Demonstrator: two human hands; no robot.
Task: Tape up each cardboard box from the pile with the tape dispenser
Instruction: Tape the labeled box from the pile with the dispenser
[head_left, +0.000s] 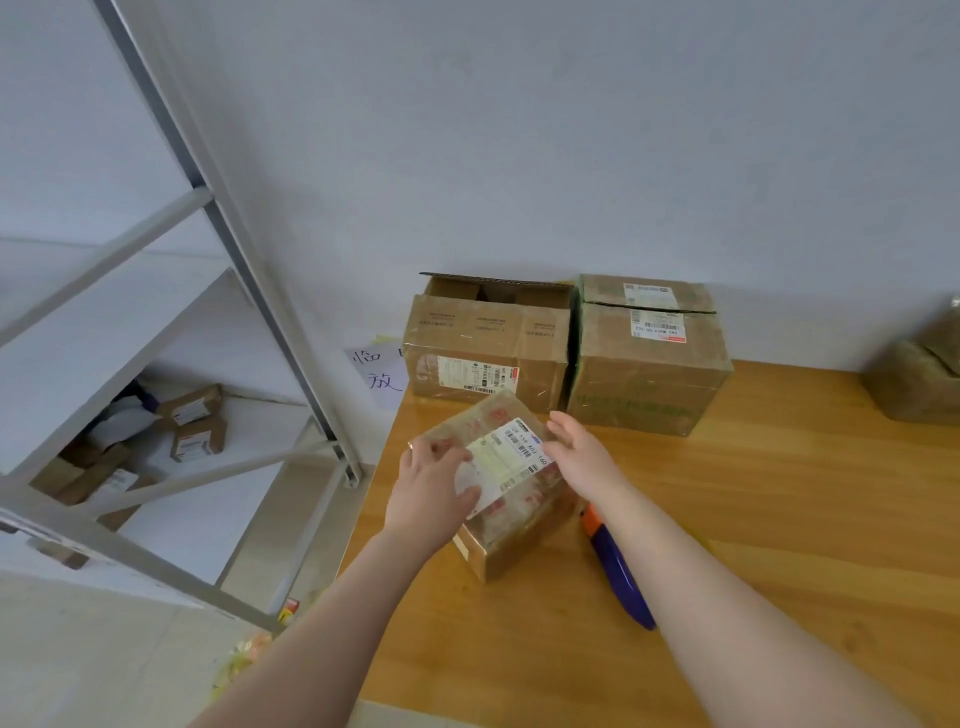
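A small cardboard box (511, 512) with a white shipping label and shiny tape on its top stands near the left edge of the wooden table (779, 519). My left hand (428, 486) lies flat on the box's top left side, fingers spread over the label. My right hand (584, 454) touches the box's far right edge with fingers extended. The tape dispenser (621, 574), purple with an orange part, lies on the table just right of the box, partly hidden under my right forearm.
Two larger cardboard boxes stand against the wall: one with open flaps (488, 345) and one closed (649, 358). Another brown box (919, 379) is at the right edge. A metal shelf rack (208, 312) holding small parcels stands left of the table.
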